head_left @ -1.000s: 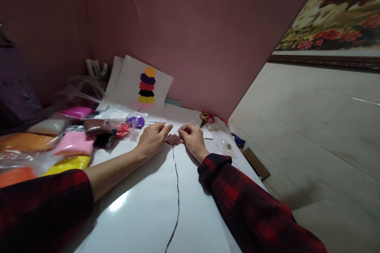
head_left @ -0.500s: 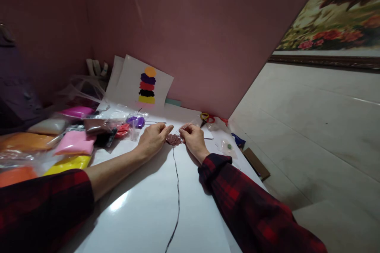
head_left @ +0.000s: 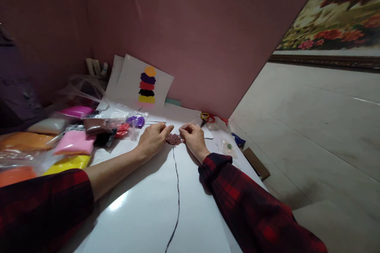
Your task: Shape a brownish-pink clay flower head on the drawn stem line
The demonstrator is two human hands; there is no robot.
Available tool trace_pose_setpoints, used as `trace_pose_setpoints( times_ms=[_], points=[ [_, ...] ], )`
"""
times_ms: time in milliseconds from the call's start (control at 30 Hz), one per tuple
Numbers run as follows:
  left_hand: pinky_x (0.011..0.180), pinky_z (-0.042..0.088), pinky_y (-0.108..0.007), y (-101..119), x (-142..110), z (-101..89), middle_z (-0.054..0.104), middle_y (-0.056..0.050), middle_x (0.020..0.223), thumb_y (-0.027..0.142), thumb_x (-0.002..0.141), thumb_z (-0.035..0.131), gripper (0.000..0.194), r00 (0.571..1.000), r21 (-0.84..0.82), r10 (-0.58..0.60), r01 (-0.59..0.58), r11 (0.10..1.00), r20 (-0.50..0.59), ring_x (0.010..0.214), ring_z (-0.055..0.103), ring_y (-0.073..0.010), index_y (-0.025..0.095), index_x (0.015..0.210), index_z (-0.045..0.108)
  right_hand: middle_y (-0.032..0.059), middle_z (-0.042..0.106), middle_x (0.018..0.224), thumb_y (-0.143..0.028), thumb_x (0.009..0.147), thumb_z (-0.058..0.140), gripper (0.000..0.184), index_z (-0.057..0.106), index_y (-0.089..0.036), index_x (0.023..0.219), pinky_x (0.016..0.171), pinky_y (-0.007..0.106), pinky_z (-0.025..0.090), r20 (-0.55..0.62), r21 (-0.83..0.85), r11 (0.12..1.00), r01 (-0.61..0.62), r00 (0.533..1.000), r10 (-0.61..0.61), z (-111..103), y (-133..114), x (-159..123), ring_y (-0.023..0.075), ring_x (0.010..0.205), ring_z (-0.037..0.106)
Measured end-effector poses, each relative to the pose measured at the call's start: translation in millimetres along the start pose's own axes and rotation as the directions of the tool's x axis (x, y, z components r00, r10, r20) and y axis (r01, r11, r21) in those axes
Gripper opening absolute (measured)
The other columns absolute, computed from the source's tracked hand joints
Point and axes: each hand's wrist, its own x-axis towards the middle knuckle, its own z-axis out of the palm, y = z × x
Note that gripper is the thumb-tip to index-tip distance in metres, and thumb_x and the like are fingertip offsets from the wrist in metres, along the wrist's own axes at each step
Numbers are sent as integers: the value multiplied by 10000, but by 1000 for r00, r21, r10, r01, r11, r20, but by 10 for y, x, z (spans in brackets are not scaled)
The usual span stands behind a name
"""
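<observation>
A ridged brown clay-like patch (head_left: 173,139) lies on the white sheet (head_left: 142,205), at the top of a thin dark wavy line (head_left: 178,193). At the left edge of that patch is my left hand (head_left: 154,138), closed with its thumb stretched along the bent fingers; whatever it grips is hidden. My right hand (head_left: 194,138) is at the patch's right edge, its thumb and forefinger pinched together. A thin, clear and brownish bit shows by those fingertips, too small to name.
Plastic packets of coloured clay, such as a pink packet (head_left: 75,143) and a yellow packet (head_left: 68,164), crowd the left. Behind leans a paper with stacked colour patches (head_left: 147,85). Scissors (head_left: 205,118) lie beyond my right hand, and a small clear bag (head_left: 228,147) sits right of it.
Both hands stay almost in place at the brown patch. Its surface looks slightly different, with more ridges showing.
</observation>
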Motion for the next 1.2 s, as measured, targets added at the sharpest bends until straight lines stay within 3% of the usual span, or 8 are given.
trace_pose_setpoints(
  times_ms=[533,833,1200],
  points=[
    [606,321,-293,35,-16,-19,498,22,551,482,840,448,387,999,58,-11,8,998,40,589,471,-163,219,555,443,-27,553,534,-327,690,618,155,612,-172,699,403,217,379,21,19,1000,-7,1000,7,7,17,4,121,468,479],
    [619,321,-292,34,-15,-13,550,5,607,459,844,446,351,998,122,-1,-7,993,64,639,499,-174,217,591,473,-6,596,569,-308,718,622,139,644,-172,694,512,249,446,28,-69,996,54,998,-52,-18,47,20,142,540,541],
    [618,320,-294,30,-13,-8,568,-4,622,456,844,444,344,998,152,1,-12,988,70,650,511,-180,216,600,479,-13,579,550,-319,718,613,149,642,-173,708,461,238,427,35,-40,999,35,999,-33,-16,40,9,137,508,521]
  ],
)
